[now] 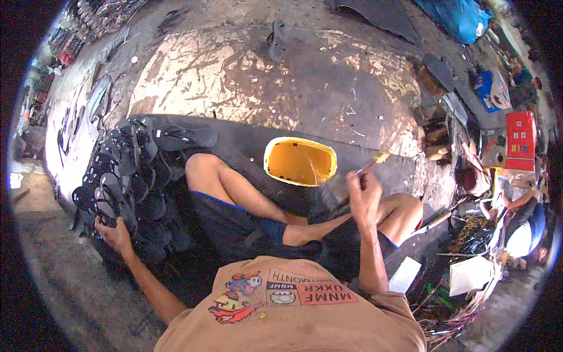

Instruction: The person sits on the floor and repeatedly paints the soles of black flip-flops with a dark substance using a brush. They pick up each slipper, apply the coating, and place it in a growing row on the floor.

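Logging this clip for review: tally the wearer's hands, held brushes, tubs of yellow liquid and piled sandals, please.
Hands: 2 (left hand, right hand)
Brush: 1
Tub: 1
Piled sandals: too overlapped to count
Total: 4, pile excluded

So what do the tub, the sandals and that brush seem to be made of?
The tub looks like plastic: its thin, rounded wall seems moulded, with a pale rim.
The sandals are likely rubber or foam, being dark, smooth and mostly dull.
The brush has a yellow, perhaps coated tip; its bristles and handle are too small to tell.
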Motion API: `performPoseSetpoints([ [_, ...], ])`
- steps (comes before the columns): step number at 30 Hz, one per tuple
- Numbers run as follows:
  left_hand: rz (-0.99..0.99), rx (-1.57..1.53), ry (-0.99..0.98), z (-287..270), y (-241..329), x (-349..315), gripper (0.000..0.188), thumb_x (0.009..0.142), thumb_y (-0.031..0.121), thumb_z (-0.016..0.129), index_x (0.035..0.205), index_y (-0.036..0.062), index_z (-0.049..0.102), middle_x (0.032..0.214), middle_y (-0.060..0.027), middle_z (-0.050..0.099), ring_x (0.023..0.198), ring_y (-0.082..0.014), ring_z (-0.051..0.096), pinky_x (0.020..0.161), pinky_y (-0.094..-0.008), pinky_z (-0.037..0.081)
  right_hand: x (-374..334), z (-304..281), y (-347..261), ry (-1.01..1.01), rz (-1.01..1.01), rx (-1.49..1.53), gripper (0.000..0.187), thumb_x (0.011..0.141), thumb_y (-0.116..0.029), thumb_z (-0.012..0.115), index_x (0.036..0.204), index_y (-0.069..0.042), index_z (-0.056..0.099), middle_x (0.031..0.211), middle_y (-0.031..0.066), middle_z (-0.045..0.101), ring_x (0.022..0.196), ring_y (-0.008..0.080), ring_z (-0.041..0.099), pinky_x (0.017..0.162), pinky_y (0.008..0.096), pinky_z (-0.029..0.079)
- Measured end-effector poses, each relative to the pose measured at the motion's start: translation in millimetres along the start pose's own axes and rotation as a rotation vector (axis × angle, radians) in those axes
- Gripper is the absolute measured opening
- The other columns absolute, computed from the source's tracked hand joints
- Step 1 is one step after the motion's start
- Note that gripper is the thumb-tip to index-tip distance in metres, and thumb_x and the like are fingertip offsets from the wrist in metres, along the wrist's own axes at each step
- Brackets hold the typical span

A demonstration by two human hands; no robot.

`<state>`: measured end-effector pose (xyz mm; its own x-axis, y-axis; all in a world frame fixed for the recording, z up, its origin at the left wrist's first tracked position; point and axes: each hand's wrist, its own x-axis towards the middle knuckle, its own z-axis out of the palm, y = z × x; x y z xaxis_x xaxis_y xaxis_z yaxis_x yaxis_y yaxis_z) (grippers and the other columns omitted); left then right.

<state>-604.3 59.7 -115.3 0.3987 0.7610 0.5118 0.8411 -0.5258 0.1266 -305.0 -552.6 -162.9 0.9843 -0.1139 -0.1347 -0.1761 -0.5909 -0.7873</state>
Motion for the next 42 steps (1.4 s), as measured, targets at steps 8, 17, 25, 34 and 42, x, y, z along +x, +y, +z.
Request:
performPoseSetpoints([
  [8, 0.221, -0.401, -0.036, -64, 180, -44, 0.052, 0.076, 0.003, 0.073, 0.126, 0.0011, 0.059, 0.122, -0.0168, 0.062, 0.12, -0.0341, 0.057, 0.105, -0.0447, 0.046, 20, -17, -36, -0.128, 0.24, 0.937, 0.026, 0.101, -0.024, 0.067, 0.109, 0.001, 0.069, 0.092, 0.0077, 0.071, 0.088, 0.0185, 0.07, 0.08, 0.0333, 0.057],
  [17, 0.549, -0.558, -0.559, -12, 242, -136, 0.052, 0.08, 0.002, 0.071, 0.132, 0.0058, 0.068, 0.135, -0.0162, 0.067, 0.125, -0.0365, 0.058, 0.111, -0.043, 0.043, 62, -33, -57, -0.272, 0.354, 1.68, 0.023, 0.104, -0.029, 0.063, 0.12, -0.012, 0.066, 0.111, 0.0066, 0.076, 0.088, 0.019, 0.075, 0.063, 0.0366, 0.065],
  [25, -0.537, -2.076, -1.413, -44, 367, -150, 0.047, 0.106, 0.039, 0.051, 0.134, 0.0025, 0.056, 0.115, -0.0137, 0.07, 0.098, -0.0249, 0.068, 0.085, -0.0359, 0.056, 55, 0, -115, -0.061, -0.037, 1.285, 0.022, 0.098, -0.016, 0.074, 0.113, -0.002, 0.07, 0.102, 0.0053, 0.075, 0.085, 0.0129, 0.072, 0.079, 0.0306, 0.059],
  [34, -0.456, -2.194, -1.404, -84, 388, -175, 0.047, 0.103, 0.034, 0.056, 0.143, 0.0111, 0.048, 0.122, -0.0082, 0.065, 0.107, -0.0215, 0.067, 0.092, -0.0372, 0.054, 66, 15, -165, 0.276, -0.332, 0.851, 0.028, 0.085, -0.022, 0.085, 0.095, 0.0, 0.071, 0.084, 0.0064, 0.073, 0.076, 0.0118, 0.063, 0.068, 0.0325, 0.052],
  [42, -0.329, -2.109, -1.5, -71, 398, -180, 0.054, 0.099, 0.038, 0.062, 0.138, 0.0022, 0.05, 0.116, -0.0127, 0.066, 0.102, -0.0228, 0.066, 0.09, -0.0374, 0.054, 52, 1, -176, 0.296, -0.249, 0.733, 0.029, 0.085, -0.026, 0.084, 0.085, -0.001, 0.069, 0.077, 0.0035, 0.068, 0.068, 0.0095, 0.057, 0.061, 0.0292, 0.046],
])
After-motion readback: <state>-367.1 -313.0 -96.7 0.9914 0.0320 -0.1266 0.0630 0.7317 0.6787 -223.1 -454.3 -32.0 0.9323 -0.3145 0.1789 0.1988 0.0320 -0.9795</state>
